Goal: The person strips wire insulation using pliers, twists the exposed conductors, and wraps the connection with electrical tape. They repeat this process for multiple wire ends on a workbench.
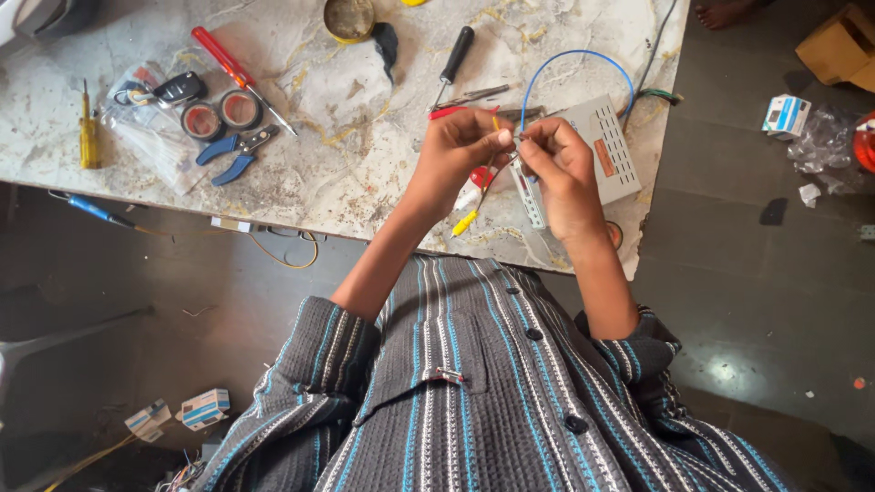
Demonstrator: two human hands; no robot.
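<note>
A: What do the hands hold?

B: I see my left hand (460,146) and right hand (558,164) raised together above the table edge, fingertips meeting. Both are pinched narrow on thin wire ends (512,141); exactly how the strands cross between the fingers is too small for me to tell. A blue wire (576,55) arcs up from the pinch and loops back down toward the right hand.

A: And just beneath?

B: A grey vented metal box (603,146) lies under and beside my right hand, near the table's right corner. Below my left hand hang a yellow plug (464,223) and a red one (480,176).

A: Farther out?

B: On the marble table (346,173): a black-handled screwdriver (453,59) beyond the hands, a red-handled screwdriver (239,75), two tape rolls (221,115), blue-handled pliers (232,155), and a yellow-handled screwdriver (87,132) at far left. A round tin (349,18) sits at the top edge. A small blue-and-white carton (786,114) lies on the floor to the right.
</note>
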